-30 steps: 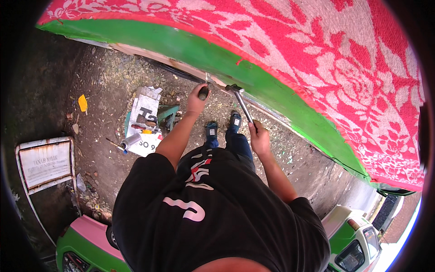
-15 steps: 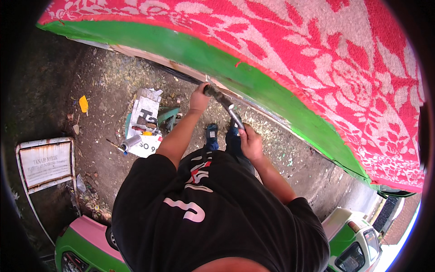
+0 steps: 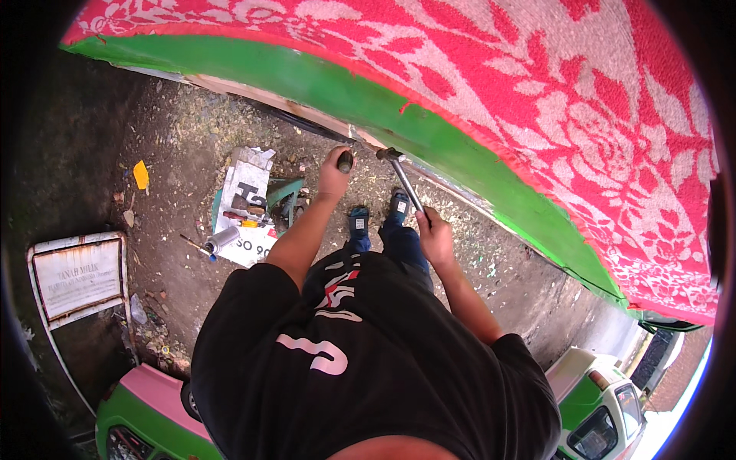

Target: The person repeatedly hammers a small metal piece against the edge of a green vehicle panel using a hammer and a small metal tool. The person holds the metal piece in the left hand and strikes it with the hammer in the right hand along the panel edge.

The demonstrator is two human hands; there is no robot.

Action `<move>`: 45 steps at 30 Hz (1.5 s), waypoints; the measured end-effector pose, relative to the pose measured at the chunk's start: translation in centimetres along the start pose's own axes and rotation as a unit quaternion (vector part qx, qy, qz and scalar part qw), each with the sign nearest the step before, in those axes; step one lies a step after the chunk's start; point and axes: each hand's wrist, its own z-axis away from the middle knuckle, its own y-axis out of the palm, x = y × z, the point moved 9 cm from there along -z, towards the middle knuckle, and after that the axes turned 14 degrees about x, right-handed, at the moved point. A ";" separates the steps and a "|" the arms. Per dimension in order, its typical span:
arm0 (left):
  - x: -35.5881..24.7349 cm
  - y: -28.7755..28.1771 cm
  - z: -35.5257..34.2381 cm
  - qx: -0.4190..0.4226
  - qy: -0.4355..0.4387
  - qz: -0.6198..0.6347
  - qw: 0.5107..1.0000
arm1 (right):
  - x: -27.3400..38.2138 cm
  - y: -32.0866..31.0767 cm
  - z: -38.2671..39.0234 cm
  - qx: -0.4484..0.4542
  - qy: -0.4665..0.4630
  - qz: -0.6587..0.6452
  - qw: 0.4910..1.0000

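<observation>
My left hand (image 3: 333, 175) is closed around a tool with a dark, round-ended handle (image 3: 345, 162); its far end is hidden, so its kind does not show. It points at the lower edge of a green vehicle body panel (image 3: 337, 84), beside bare, pinkish metal. My right hand (image 3: 436, 236) grips a hammer (image 3: 408, 184) by its shaft. The dark hammer head is near the panel's lower edge, to the right of the left-hand tool and apart from it. A red and white floral cloth (image 3: 498, 92) covers the top of the vehicle.
A low teal stand (image 3: 290, 192) beside my left forearm bears white plates (image 3: 249, 170) with small tools on top. A spray can (image 3: 223, 239) is close by. A framed sign (image 3: 80, 280) stands at left; green vehicles (image 3: 161, 414) are behind me on both sides.
The hammer head has swung right, away from the left-hand tool's handle. My right hand has shifted slightly right and down; my left has moved slightly left and down, keeping its grip.
</observation>
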 end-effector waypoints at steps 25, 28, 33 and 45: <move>1.4 2.0 -2.5 -0.004 0.043 -0.036 0.998 | 1.2 4.4 -2.1 0.039 -0.056 0.087 0.994; 2.6 2.6 -2.2 0.015 -0.021 -0.077 0.997 | -0.2 6.3 -3.7 0.045 -0.039 0.120 0.991; 2.7 2.0 -1.9 0.009 -0.003 -0.045 0.999 | 0.4 4.1 -1.6 0.031 -0.019 0.026 0.999; -0.7 1.0 -1.5 -0.002 0.031 -0.064 0.997 | -2.0 1.8 -0.9 0.021 0.032 -0.001 0.999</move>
